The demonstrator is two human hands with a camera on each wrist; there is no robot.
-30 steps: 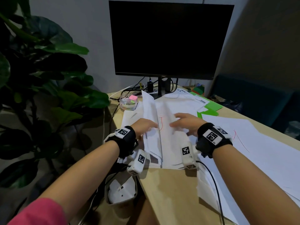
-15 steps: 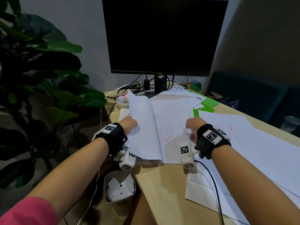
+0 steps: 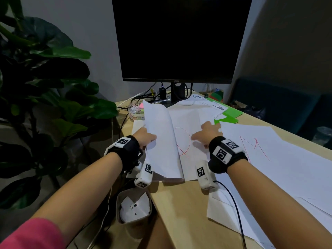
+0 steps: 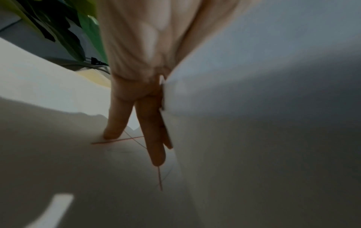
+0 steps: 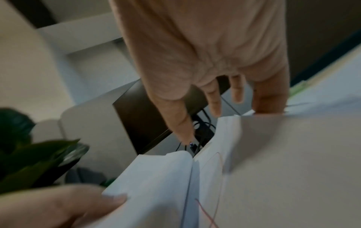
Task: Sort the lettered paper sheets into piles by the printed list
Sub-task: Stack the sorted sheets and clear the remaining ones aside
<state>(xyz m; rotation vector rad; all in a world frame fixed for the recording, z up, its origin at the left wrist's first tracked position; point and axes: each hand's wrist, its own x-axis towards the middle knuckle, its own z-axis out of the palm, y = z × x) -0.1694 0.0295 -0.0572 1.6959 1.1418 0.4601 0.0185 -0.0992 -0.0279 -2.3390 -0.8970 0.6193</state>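
A stack of white sheets lies in front of the monitor. My left hand (image 3: 146, 139) pinches the lifted top sheets (image 3: 159, 141) at their left edge, thumb on top and fingers (image 4: 154, 138) underneath. They stand folded back to the left. The sheet beneath (image 3: 186, 126) shows a red rounded letter with crossing strokes. My right hand (image 3: 206, 133) rests on that sheet's right side, fingers (image 5: 215, 98) spread and straight. Another pile (image 3: 269, 159), with a red M on top, covers the desk to the right.
A black monitor (image 3: 179, 40) stands behind the stack, with cables at its foot. A printed sheet (image 3: 213, 105) lies on a green folder (image 3: 230, 115). A clear stationery tub (image 3: 136, 112) and plant (image 3: 45, 78) are left. A bin (image 3: 133, 207) sits below the desk edge.
My left hand has peeled the top sheets up and over to the left, baring the red letter. My right hand drew back to the right, then stretched its fingers onto the bared sheet.
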